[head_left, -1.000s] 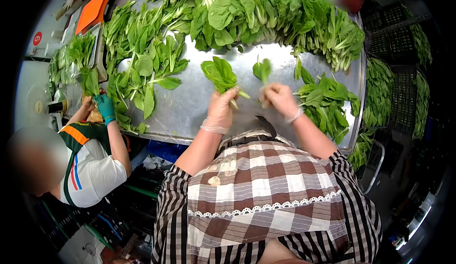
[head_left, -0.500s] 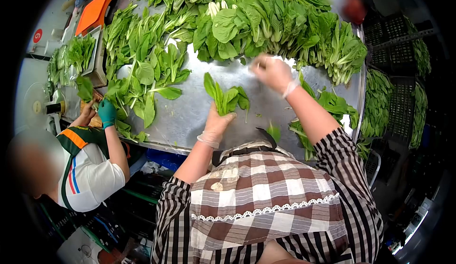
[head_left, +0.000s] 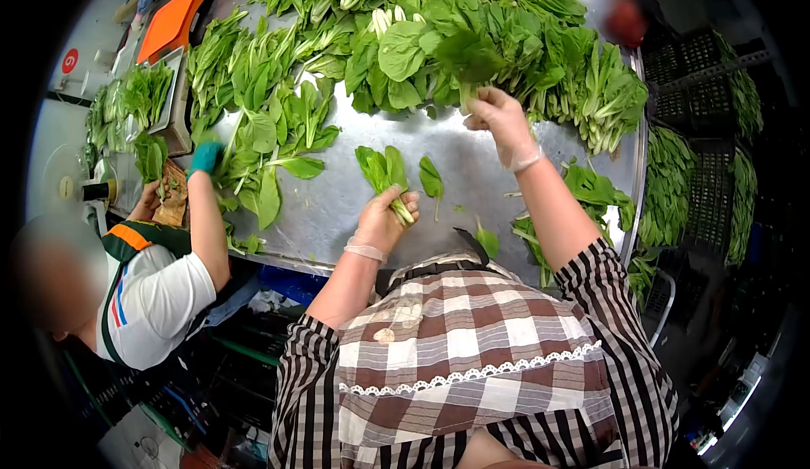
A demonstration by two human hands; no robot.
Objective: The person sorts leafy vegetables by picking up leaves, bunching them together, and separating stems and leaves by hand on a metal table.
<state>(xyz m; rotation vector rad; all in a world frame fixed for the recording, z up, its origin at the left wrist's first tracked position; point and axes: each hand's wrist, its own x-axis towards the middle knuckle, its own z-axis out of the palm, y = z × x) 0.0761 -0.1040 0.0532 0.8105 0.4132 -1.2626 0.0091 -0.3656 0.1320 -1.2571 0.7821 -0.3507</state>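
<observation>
As the left hand (head_left: 386, 223) closes around a bunch of greens (head_left: 386, 174) above the bench (head_left: 321, 186), the right hand (head_left: 498, 119) pinches a leafy stalk (head_left: 468, 60) between thumb and fingers. A loose leaf (head_left: 430, 177) lies just beside the held bunch.

One number can be read: a single white digit on a round red sign (head_left: 70, 61). It is a 6 or a 9; which way up it is meant to be read cannot be told. The sign is on a pale, smooth surface (head_left: 59, 144), well apart from the left hand (head_left: 388, 220), to its left and farther forward. From the right hand (head_left: 499, 123), it is farther still to the left and somewhat forward. It is also left of and beyond the co-worker's gloved hand (head_left: 204, 158). No other lettering is legible.
</observation>
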